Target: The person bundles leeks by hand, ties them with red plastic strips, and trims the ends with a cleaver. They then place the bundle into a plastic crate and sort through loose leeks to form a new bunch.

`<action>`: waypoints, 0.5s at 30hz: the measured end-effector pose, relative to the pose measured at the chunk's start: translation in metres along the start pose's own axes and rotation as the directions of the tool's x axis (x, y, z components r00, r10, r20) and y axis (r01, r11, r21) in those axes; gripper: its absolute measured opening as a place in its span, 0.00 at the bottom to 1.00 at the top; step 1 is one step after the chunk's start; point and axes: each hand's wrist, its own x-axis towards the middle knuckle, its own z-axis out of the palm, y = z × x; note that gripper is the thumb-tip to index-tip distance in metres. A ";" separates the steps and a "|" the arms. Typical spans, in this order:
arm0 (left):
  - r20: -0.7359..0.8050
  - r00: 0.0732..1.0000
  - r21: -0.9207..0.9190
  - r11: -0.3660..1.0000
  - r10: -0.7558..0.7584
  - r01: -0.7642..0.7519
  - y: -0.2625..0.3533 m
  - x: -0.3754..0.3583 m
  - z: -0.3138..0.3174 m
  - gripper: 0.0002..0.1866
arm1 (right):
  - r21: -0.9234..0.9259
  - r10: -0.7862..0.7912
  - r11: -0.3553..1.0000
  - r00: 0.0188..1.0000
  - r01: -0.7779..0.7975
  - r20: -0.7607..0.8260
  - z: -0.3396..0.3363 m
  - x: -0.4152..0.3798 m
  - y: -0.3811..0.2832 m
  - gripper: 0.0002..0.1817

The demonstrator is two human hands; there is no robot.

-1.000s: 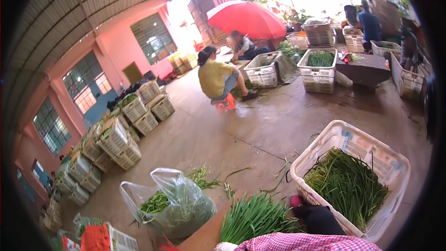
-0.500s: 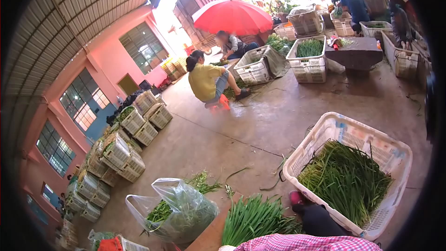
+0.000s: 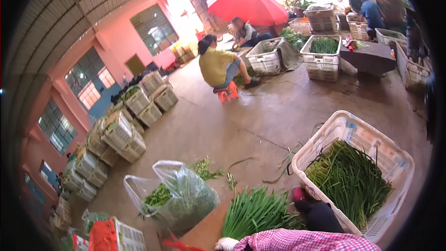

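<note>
Along the bottom edge, a pink checked sleeve (image 3: 297, 241) reaches in from the right. My right hand (image 3: 226, 244), in what looks like a white glove, shows at its end, partly cut off by the frame. It lies at the near end of a heap of long green leaves, like garlic chives (image 3: 255, 211), on a brown board (image 3: 209, 225). Its fingers are too hidden to read. Just left of it, red strings (image 3: 181, 245) lie at the board's edge. My left hand is out of view.
A white crate (image 3: 302, 158) of similar leaves stands at right beside my dark-clad leg (image 3: 323, 218). Left of the board sits a clear plastic bag (image 3: 190, 204) of greens. Ahead, a person (image 3: 216, 67) sits on a red stool (image 3: 227, 93); stacked crates (image 3: 123, 132) line the left.
The view has shifted, with the scene sliding mostly rightward at the back. My right hand and more of the sleeve have come into view at the bottom, and the red strings now show clearly.
</note>
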 end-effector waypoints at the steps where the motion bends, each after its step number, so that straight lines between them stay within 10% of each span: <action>1: -0.010 1.000 -0.026 0.999 -0.020 0.019 0.016 0.000 0.000 0.05 | 0.057 -0.032 0.998 0.998 0.035 -0.047 0.008 0.003 0.008 0.09; 3: -0.074 0.982 0.112 0.980 0.172 -0.164 -0.002 0.006 0.009 0.04 | -0.013 -0.058 0.998 0.986 0.057 -0.158 0.016 0.007 0.010 0.07; 5: -0.019 1.000 0.059 0.998 -0.024 0.025 0.025 0.009 0.002 0.05 | 0.189 0.127 0.976 0.989 -0.111 -0.072 -0.018 0.014 -0.014 0.05; 15: 0.012 0.996 -0.113 0.990 -0.085 0.086 0.015 0.018 0.005 0.04 | 0.004 0.124 0.992 0.991 -0.125 0.058 0.001 0.047 0.015 0.10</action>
